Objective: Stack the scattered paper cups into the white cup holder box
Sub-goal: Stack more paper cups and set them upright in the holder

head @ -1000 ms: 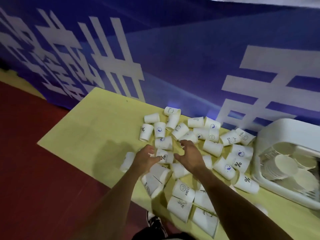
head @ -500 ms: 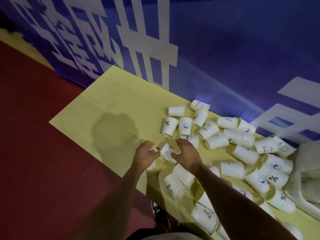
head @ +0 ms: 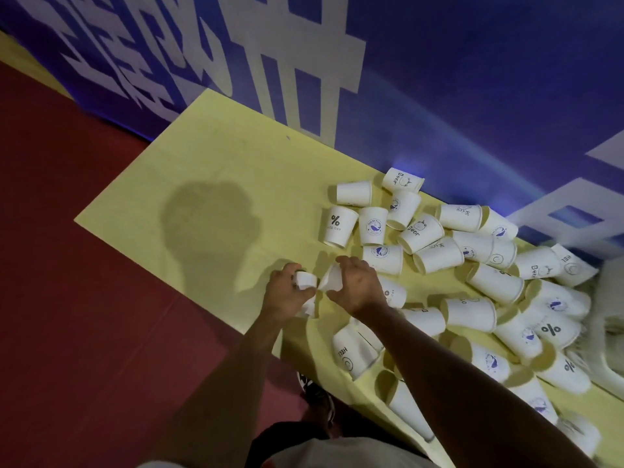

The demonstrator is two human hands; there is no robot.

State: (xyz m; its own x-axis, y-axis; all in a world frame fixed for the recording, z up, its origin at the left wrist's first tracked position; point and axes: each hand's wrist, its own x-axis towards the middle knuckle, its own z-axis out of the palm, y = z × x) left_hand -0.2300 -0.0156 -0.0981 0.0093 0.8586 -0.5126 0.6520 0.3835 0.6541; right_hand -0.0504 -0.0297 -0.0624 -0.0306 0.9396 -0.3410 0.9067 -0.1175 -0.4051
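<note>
Several white paper cups [head: 439, 255] with small printed logos lie scattered on their sides over the right half of a yellow table [head: 209, 170]. My left hand [head: 283, 293] grips one paper cup [head: 305, 280] near the table's front edge. Right beside it, my right hand [head: 358, 285] holds a second cup [head: 329, 278], its fingers curled over it. The two held cups almost touch. The white cup holder box [head: 607, 298] shows only as a blurred white edge at the far right.
A blue banner [head: 439, 79] with large white characters hangs behind the table. Red floor [head: 84, 298] lies to the left and in front. The table's left half is bare yellow with my shadow [head: 209, 228] on it. A shoe [head: 317, 393] shows below the table edge.
The view has swung left, so the box has slid to the right edge. Both hands drew toward the front edge, each taking hold of a cup and bringing the two together.
</note>
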